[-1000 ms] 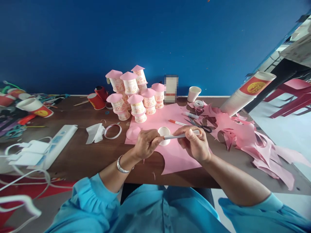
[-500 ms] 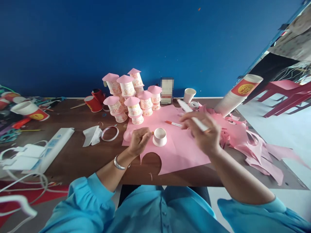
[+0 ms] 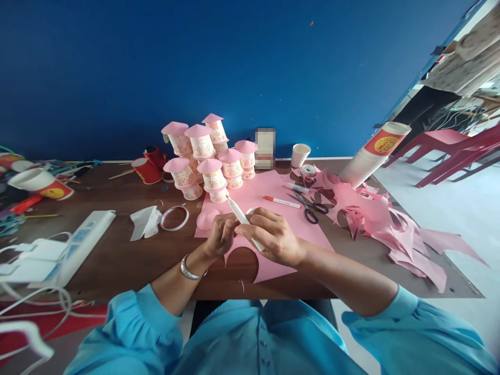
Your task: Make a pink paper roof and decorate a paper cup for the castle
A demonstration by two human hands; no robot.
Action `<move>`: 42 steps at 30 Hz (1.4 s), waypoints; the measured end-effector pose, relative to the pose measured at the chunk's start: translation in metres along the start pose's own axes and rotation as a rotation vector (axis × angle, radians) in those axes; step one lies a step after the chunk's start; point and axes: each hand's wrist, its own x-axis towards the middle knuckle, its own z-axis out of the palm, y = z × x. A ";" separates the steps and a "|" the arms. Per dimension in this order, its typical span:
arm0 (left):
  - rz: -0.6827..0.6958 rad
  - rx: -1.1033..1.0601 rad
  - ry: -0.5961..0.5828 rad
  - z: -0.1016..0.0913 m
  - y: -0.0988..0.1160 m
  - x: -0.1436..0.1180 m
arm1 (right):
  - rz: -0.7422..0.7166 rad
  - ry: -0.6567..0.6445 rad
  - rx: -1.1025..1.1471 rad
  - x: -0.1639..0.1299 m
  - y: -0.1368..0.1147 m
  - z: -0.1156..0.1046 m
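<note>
The person in the turquoise shirt has both hands drawn together over the near edge of the large pink paper sheet (image 3: 273, 200), which lies flat on the brown wooden table (image 3: 117, 250). The right hand (image 3: 275, 237) is curled shut around a slim white marker pen (image 3: 239, 212), held slantwise so that its far end points up and away toward the stacked cups. The left hand (image 3: 221, 234), a silver bangle on its wrist, meets it with fingers pinched closed near the pen; what they pinch is too small to make out, though I would judge it belongs to the pen. Both forearms angle inward from the elbows, wrists low over the table, the grip close and steady as for fine work.

Just behind the knuckles a white rim (image 3: 252, 210) peeks out, likely a small paper cup, mostly hidden. Further back stands a cluster of decorated paper cups with pink cone roofs (image 3: 207, 153). A red-capped marker (image 3: 281, 201) and black-handled scissors (image 3: 308, 205) lie within reach on the sheet, with pink paper offcuts (image 3: 390, 229) piled to the right.
</note>
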 end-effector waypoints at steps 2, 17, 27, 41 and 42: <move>0.032 -0.012 -0.005 -0.002 0.000 0.001 | 0.027 0.030 -0.036 0.000 0.007 -0.009; -0.172 -0.045 -0.381 0.006 -0.032 0.002 | 0.452 -0.159 -0.225 -0.096 0.095 0.001; -0.236 0.048 -0.493 0.006 -0.024 0.006 | 0.449 -0.188 -0.232 -0.094 0.089 -0.001; -0.569 -0.433 -0.354 0.012 -0.006 0.015 | 0.346 -0.032 0.209 -0.070 0.051 0.001; -0.573 -0.439 -0.362 0.013 -0.003 0.018 | 0.352 -0.048 0.181 -0.069 0.050 0.000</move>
